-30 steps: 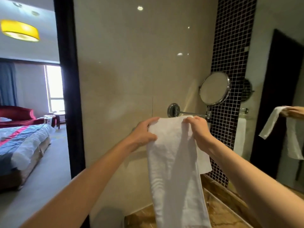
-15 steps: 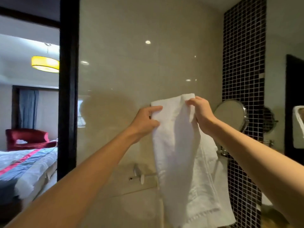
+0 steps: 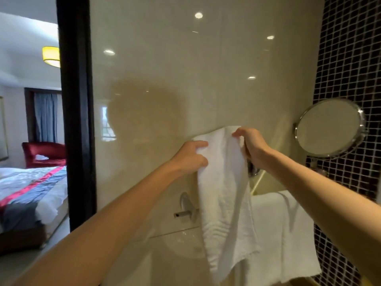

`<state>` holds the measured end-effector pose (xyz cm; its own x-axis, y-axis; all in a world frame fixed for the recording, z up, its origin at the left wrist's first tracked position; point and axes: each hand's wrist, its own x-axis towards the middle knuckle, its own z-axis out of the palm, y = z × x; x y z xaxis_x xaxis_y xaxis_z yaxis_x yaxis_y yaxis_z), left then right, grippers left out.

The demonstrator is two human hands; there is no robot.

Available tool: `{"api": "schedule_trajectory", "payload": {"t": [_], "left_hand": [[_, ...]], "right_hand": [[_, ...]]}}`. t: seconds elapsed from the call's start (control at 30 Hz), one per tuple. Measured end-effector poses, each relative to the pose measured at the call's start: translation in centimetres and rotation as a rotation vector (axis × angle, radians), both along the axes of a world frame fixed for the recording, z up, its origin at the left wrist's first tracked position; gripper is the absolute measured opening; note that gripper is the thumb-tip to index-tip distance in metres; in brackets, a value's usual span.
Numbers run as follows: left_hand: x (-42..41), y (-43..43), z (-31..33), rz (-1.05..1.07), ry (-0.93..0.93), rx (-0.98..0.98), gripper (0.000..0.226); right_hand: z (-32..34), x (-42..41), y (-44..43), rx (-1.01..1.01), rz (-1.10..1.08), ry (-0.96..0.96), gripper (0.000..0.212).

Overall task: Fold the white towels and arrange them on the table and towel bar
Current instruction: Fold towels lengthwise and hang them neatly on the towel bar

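Glossy beige wall (image 3: 195, 79) ahead. Round mirror (image 3: 329, 127) at right, against black mosaic strip (image 3: 350, 58). Black door frame (image 3: 76, 110) at left, with bed (image 3: 31, 193) and red armchair (image 3: 44, 153) beyond. Chrome towel bar bracket (image 3: 186, 205) low on wall, bar itself hidden behind cloth. Second towel (image 3: 284, 234) draped there at right.

My hands apart: left hand (image 3: 189, 156) grips top left edge of white towel (image 3: 222, 193), right hand (image 3: 251, 146) pinches top right edge. I hold it up before wall, top above bracket. It hangs long and narrow, creased down middle, lower edge uneven, overlapping draped one.
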<state>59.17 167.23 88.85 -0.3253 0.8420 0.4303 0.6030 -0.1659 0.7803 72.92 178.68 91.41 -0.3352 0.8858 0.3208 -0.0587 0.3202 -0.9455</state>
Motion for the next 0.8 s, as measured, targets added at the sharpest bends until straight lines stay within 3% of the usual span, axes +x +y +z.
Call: {"api": "schedule_trajectory", "payload": {"t": [0.07,0.17,0.3,0.47,0.67,0.77,0.8], "left_hand": [[-0.5,0.4,-1.2,0.023,-0.045,-0.087,0.061],[-1.0,0.7,-3.3,0.059,-0.086,-0.205,0.058],[-1.6,1.4,-5.7,0.068,-0.004,-0.327,0.061],[-1.8,2.0,-8.4,0.105,0.105,-0.341,0.055],[-1.3,2.9,-10.1,0.195,0.476,-0.271,0.034],[-1.2,3.3,-11.2,0.268,0.645,-0.341,0.029],[-1.3,3.3,-11.5,0.286,0.673,-0.361,0.028]], "right_hand": [[-1.7,-0.4,0.6,-0.077,0.056,-0.065,0.030],[-4.5,-0.6,2.2,-0.114,0.093,-0.231,0.018],[-7.8,-0.6,3.7,-0.178,0.187,-0.510,0.027],[-10.5,-0.2,4.2,-0.143,0.114,-0.610,0.033],[-12.3,-0.1,4.6,0.082,-0.103,-0.691,0.008],[-13.5,-0.2,4.7,0.249,-0.135,-0.749,0.009],[-13.7,-0.1,4.8,0.312,-0.152,-0.787,0.019]]}}
